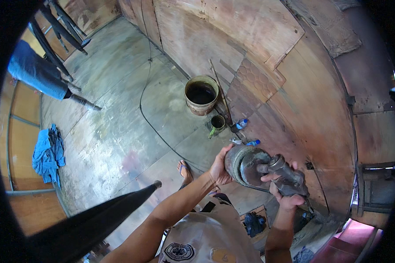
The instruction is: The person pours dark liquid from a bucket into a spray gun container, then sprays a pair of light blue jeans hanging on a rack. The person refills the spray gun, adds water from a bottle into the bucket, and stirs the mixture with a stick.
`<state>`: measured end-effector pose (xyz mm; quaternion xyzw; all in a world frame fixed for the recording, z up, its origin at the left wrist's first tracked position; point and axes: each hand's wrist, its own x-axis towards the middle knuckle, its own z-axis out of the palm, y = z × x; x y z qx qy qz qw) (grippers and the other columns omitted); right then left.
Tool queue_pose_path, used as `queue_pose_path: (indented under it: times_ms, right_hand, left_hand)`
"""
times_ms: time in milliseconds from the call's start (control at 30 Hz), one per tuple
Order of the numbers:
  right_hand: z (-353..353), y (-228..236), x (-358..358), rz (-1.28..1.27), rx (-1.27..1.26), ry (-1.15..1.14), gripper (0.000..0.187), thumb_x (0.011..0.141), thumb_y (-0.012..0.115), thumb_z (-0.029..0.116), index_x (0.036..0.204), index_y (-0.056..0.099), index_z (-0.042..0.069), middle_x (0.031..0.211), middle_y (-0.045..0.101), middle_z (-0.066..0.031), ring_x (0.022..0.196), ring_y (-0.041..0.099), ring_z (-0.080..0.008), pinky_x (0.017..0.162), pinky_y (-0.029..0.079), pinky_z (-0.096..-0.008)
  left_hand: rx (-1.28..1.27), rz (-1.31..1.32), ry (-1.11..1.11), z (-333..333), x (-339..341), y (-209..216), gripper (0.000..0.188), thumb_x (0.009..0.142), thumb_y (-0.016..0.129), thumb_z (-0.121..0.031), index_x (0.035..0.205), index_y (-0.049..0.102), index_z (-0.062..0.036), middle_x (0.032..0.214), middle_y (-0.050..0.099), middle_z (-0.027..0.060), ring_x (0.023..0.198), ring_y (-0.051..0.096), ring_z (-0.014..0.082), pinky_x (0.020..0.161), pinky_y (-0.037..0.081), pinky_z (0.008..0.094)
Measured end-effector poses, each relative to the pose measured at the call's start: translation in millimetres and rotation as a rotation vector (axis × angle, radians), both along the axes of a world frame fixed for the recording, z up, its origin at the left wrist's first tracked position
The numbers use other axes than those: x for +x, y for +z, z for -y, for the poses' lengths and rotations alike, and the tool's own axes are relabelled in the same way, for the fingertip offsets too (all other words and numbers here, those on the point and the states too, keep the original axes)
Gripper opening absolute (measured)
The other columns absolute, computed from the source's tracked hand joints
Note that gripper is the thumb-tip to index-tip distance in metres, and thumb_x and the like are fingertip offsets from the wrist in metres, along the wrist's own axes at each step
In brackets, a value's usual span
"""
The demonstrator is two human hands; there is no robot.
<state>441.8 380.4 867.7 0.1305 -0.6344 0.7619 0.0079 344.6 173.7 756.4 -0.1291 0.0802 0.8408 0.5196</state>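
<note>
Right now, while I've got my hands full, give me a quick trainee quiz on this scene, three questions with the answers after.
1. Count: how many bare hands hold the dark metal device?
2. Choose: which is nearer the device? A) large bucket B) small pot
3. True or false: the crumpled cloth at the picture's left is blue.

Key:
1. Two: the left hand and the right hand.
2. B, small pot.
3. True.

Left hand [220, 168] — partly hidden
</note>
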Motion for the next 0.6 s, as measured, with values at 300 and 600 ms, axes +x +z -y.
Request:
queue_pose_path:
  times_ms: [300,600]
  right_hand:
    - [37.8,15.0,-128.3,-0.052,-0.071,-0.379,0.131,0.073,0.038,0.097,0.164,0.006,0.009,0.087,0.070,-0.0255,0.040,0.045,-0.0077,0.040,0.039,-0.0206]
    - [32.4,14.6,-208.4,0.042,0.073,-0.472,0.128,0.074,0.042,0.096,0.153,0.019,-0.001,0.065,0.060,-0.0060,0.040,0.042,-0.0080,0.038,0.035,-0.0198]
  left_hand:
    - [-0.027,0.084,0.048,29.7,-140.7,-70.8,0.072,0.095,0.050,-0.070,0.136,0.062,-0.0110,0.128,0.070,0.0131,0.116,0.068,0.0338,0.099,0.054,0.0596]
    - [0.043,0.065,0.150,36.8,-199.5,-106.2,0.074,0.097,0.048,-0.067,0.140,0.061,-0.0091,0.142,0.063,0.0155,0.128,0.061,0.0353,0.110,0.048,0.0558]
